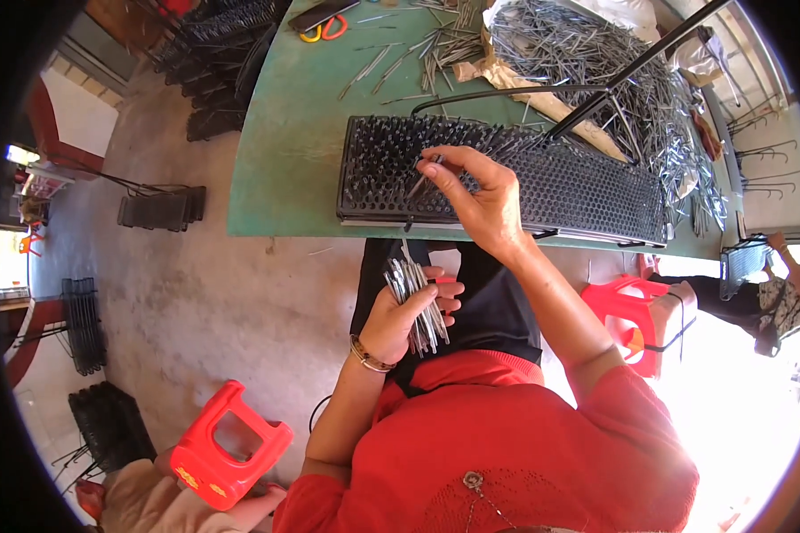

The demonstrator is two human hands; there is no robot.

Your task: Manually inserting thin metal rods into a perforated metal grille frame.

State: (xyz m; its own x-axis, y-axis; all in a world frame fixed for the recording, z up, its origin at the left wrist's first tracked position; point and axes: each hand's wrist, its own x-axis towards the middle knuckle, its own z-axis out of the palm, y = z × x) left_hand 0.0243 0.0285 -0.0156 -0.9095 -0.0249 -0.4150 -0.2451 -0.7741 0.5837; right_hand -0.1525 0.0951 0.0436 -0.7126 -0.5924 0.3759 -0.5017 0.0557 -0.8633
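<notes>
A bundle of thin, shiny metal rods (425, 322) lies in my left hand (384, 332), with the fingers wrapped round it, just below the table's front edge. My right hand (487, 200) is closed in a pinch on a single metal rod (415, 187), held slanting over a black rack full of small holes (596, 191). Upright rods (382, 164) crowd the rack's left part, while its right part shows open holes. A black bar handle (587, 114) rises from the rack. The lower end of the pinched rod is hard to make out.
The rack stands along the front of a green table (284, 178). Behind it is a large heap of loose rods (569, 44) on torn brown paper; scissors (333, 27) lie at the far left. Red stools (227, 449) and other people sit at both sides. Black racks (160, 209) stand on the floor.
</notes>
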